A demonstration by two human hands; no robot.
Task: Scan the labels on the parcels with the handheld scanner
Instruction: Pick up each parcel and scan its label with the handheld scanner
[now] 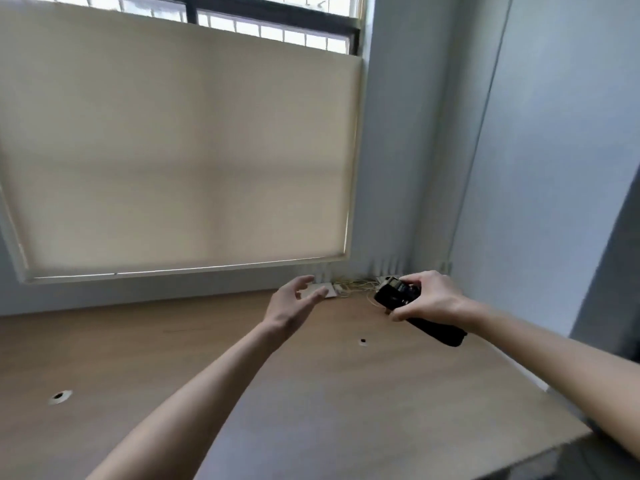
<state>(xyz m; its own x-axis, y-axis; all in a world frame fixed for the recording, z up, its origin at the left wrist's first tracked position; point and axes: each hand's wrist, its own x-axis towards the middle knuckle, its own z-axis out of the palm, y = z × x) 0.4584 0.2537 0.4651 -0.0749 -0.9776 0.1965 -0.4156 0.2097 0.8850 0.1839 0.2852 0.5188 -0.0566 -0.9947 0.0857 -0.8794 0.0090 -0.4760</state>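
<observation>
Well, the black handheld scanner (412,306) is grasped in the right hand (429,299) above the wooden table (311,393) (two small holes in its top), the left hand (294,306) loose-fingered beside it, below a blind-covered window (180,150) and pale walls.

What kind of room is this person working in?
Probably an office or plain workroom: a long wooden desk with cable holes runs under a window with a roller blind, cables are tangled in the corner, and the right hand holds a black handheld scanner.

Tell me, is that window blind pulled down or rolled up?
Down: the blind covers most of the window, only a top strip showing.
</observation>
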